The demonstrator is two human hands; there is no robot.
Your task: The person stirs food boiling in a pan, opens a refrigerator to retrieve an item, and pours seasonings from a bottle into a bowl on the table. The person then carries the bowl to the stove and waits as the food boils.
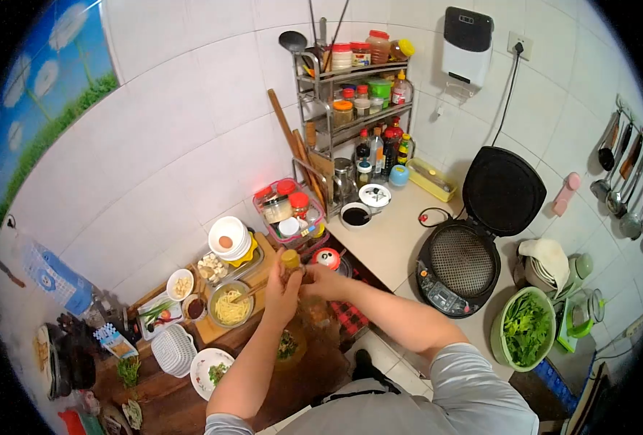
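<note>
My left hand (284, 296) is closed around a small yellow-capped jar (290, 259), whose cap shows above my fingers. Close beside it, my right hand (323, 283) has its fingers curled in; what they grip is hidden. Under my right hand is a see-through brownish container (319, 313), too blurred to name. Below my hands stands a bowl holding chopped greens (286, 346), partly covered by my left forearm. To the left, a metal bowl of pale yellow strips (231, 308), with chopsticks resting in it, sits on a wooden board (207, 331).
White stacked bowls (227, 235) with an egg, a white basket (173, 350) and a plate of greens (204, 360) lie left. A spice rack (336, 130) stands in the corner. Right are an open electric griddle (460, 264) and a green basin (501, 346) of leafy vegetables.
</note>
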